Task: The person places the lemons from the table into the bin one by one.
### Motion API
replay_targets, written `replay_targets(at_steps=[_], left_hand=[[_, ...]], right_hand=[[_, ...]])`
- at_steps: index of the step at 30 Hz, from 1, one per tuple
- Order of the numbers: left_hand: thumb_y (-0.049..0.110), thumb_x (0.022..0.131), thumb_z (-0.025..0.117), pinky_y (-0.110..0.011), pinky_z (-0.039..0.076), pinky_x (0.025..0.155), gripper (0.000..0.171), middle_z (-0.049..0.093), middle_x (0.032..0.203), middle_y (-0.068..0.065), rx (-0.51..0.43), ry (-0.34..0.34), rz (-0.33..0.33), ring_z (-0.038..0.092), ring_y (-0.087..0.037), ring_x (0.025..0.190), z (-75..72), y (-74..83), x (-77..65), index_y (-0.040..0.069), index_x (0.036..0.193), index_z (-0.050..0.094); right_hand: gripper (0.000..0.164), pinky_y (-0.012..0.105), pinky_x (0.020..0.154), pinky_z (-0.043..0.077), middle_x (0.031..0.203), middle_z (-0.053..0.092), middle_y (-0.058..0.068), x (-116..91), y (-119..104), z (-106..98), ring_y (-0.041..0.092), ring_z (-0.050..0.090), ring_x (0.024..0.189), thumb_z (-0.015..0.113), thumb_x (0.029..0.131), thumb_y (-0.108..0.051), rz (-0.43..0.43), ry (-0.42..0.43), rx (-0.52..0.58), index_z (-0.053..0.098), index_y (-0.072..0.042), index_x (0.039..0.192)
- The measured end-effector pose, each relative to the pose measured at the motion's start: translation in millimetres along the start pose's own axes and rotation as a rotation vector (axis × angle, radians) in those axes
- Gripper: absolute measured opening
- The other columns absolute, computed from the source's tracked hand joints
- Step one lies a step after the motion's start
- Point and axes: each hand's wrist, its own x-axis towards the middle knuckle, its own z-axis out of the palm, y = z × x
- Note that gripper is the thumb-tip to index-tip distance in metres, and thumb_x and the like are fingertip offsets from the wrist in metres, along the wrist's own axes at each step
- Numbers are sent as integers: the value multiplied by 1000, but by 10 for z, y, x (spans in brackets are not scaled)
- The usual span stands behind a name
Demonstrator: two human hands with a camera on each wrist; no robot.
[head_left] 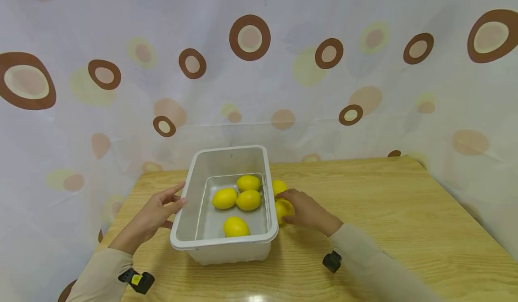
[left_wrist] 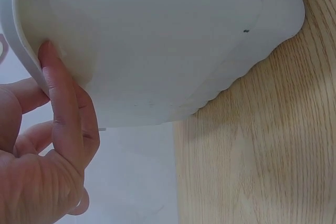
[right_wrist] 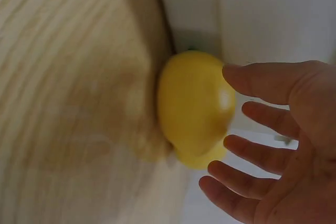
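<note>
A white plastic bin (head_left: 224, 250) stands on the table with several yellow lemons (head_left: 248, 200) inside. My left hand (head_left: 155, 214) is at its left rim; in the left wrist view the fingers (left_wrist: 65, 114) press the outer wall under the lip, with the thumb partly hidden behind the rim. On the table against the bin's right side lies a lemon (right_wrist: 194, 103), and another lemon (head_left: 279, 187) sits just behind it. My right hand (head_left: 305, 209) reaches over the nearer one, fingers spread and slightly bent around it. Its thumb tip is beside the lemon; contact is unclear.
The wooden table (head_left: 384, 212) extends far to the right of the bin. A patterned curtain (head_left: 251, 90) hangs behind the table and along both sides. Dark wrist cameras (head_left: 332, 261) sit on both sleeves.
</note>
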Motion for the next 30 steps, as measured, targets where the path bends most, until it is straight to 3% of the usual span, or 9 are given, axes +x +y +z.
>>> replay_targets(at_steps=[9, 19, 30], left_hand=[[29, 88, 55, -44, 52, 62, 65, 44, 113, -21, 8, -2, 6, 56, -21, 89, -14, 13, -14, 18, 143, 21], [28, 89, 54, -44, 52, 63, 63, 44, 116, -21, 5, 1, -4, 55, -23, 90, 0, 11, -3, 19, 142, 22], [28, 89, 54, -44, 52, 62, 63, 44, 115, -21, 12, 8, -4, 55, -23, 90, 4, 21, -9, 19, 142, 22]], right_hand=[[54, 43, 87, 43, 114, 50, 16, 26, 60, 186, 30, 50, 101, 75, 69, -8, -52, 33, 15, 54, -7, 119], [60, 40, 86, 44, 113, 50, 12, 26, 74, 247, 26, 50, 98, 76, 69, -12, -52, 57, -103, 50, -12, 123], [62, 40, 81, 45, 106, 50, 12, 18, 52, 260, 26, 52, 91, 78, 65, -9, -98, 111, -132, 50, -11, 120]])
